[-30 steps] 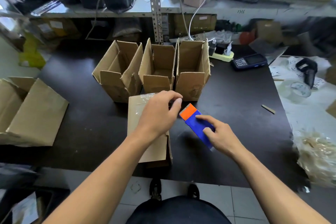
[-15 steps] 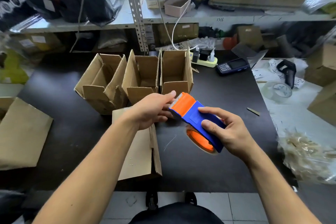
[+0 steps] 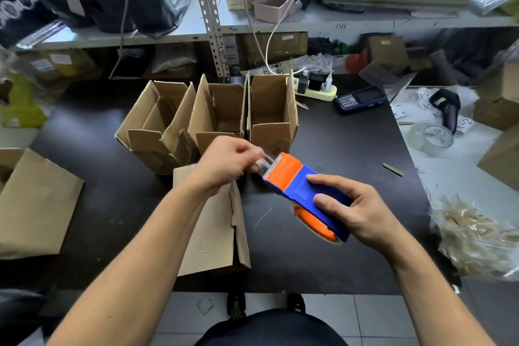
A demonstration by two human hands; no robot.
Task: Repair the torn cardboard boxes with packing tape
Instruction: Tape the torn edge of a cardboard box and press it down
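Observation:
My right hand [image 3: 354, 211] grips a blue and orange tape dispenser [image 3: 303, 191], held above the black table [image 3: 337, 166] with its toothed edge pointing up and left. At that edge my left hand [image 3: 224, 163] pinches the free end of the clear tape [image 3: 262, 164]. Under my left forearm a flattened cardboard box [image 3: 213, 233] lies on the table, with a tear along its right side. Behind it three cardboard boxes [image 3: 219, 118] stand upright with their flaps open.
A large cardboard box [image 3: 31, 202] lies at the table's left end. Back right are a power strip [image 3: 317, 90] and a handheld terminal [image 3: 361, 98]. On the white surface at right lie a clear tape roll [image 3: 432, 137], a scanner [image 3: 446, 109] and a bag of filler [image 3: 477, 236].
The dispenser has come up off the table and tilted, so its orange roll shows underneath. My left hand has moved from the flattened box to the toothed edge and taken hold of the tape end.

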